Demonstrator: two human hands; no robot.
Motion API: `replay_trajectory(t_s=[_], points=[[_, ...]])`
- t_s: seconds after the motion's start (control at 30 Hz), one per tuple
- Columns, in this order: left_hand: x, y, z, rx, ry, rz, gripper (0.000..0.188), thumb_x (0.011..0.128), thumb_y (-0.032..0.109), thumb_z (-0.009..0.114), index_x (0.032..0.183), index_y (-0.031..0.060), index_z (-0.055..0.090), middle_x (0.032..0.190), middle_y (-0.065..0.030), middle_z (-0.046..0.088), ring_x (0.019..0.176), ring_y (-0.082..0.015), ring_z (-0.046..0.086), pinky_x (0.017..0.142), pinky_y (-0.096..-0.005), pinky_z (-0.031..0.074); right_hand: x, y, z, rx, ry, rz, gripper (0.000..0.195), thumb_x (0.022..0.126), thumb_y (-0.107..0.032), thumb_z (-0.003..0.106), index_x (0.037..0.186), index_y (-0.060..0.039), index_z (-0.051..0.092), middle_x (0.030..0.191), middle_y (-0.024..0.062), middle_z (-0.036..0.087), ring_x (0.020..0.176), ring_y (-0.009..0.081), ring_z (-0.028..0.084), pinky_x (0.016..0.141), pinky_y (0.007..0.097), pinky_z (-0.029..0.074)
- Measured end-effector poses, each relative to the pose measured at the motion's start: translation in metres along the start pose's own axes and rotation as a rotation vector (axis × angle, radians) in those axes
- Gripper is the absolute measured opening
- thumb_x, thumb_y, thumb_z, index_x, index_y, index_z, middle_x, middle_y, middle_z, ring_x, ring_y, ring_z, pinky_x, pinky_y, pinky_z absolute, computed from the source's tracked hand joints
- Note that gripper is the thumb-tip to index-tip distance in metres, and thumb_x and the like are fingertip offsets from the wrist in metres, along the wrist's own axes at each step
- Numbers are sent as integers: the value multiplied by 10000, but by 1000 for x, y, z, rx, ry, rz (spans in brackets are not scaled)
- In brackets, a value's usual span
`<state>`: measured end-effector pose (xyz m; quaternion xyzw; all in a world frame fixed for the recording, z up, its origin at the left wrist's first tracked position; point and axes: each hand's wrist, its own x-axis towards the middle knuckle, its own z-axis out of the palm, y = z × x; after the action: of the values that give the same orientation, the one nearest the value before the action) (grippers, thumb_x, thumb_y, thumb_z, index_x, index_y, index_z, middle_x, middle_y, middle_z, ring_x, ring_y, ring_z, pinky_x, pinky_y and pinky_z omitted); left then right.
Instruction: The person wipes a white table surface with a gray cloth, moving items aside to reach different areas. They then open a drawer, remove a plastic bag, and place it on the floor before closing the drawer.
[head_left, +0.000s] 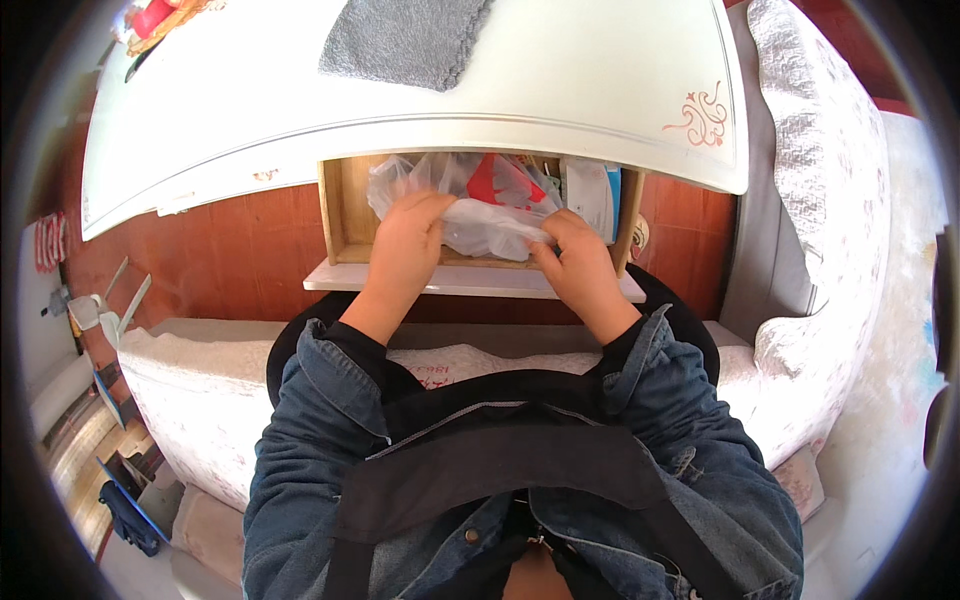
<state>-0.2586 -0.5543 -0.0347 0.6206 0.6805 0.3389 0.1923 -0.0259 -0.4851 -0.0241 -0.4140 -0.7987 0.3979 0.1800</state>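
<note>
A translucent plastic bag (487, 229) is bunched in a pulled-out wooden drawer (349, 225) below the tabletop. My left hand (409, 236) grips the bag's left side, its fingertips blurred and partly hidden by the plastic. On the right side, my right hand (574, 251) pinches the bag's edge between thumb and fingers. Something red (495, 180) shows at the bag, inside or behind the plastic. Along the drawer's right wall stands a white and blue packet (592, 195). The pale drawer front (480, 281) lies below both wrists.
A grey cloth (405, 41) lies on the white table (585, 75) above the drawer. Below the drawer is a sofa with a pale patterned cover (202, 390), and another covered seat (810, 150) stands at right. The floor (225, 255) is reddish brown.
</note>
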Motion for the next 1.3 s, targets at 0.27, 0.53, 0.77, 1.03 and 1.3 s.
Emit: replay_trajectory(t_s=[0.27,0.53,0.77,1.03,1.3], points=[[-12,-27,1,-602,98,-406,206,1015,79,494,1100,-12,658,953,-53,673,831,-122,635,772,-293,559,12,18,5,566,133,402,353,1007,-305,557,913,15,672,736,0,571,716,109,505,668,284,431],[-15,-12,-17,-485,-40,-364,161,930,81,581,1018,-29,660,896,-149,670,792,-245,647,731,-362,510,3,26,15,451,158,346,330,999,-302,565,942,8,666,733,10,555,718,100,497,654,284,424],[-28,-19,-22,-152,-196,-245,125,857,40,597,947,-24,656,937,-199,641,938,-387,605,812,-423,486,-12,50,37,326,-34,290,308,1013,-300,557,886,-28,631,763,-13,547,733,91,490,680,257,403],[-31,-42,-1,-44,-219,-95,123,838,35,575,921,-17,648,947,-212,633,947,-407,596,828,-458,473,-4,51,44,151,-61,203,316,963,-290,579,921,21,620,886,231,614,846,400,604,749,419,462],[-33,-69,39,74,-206,-158,385,817,107,632,1172,-28,568,1148,-282,581,1079,-437,562,928,-468,469,11,93,61,135,-48,162,312,912,-264,655,1036,22,644,893,161,655,818,277,617,754,376,476]])
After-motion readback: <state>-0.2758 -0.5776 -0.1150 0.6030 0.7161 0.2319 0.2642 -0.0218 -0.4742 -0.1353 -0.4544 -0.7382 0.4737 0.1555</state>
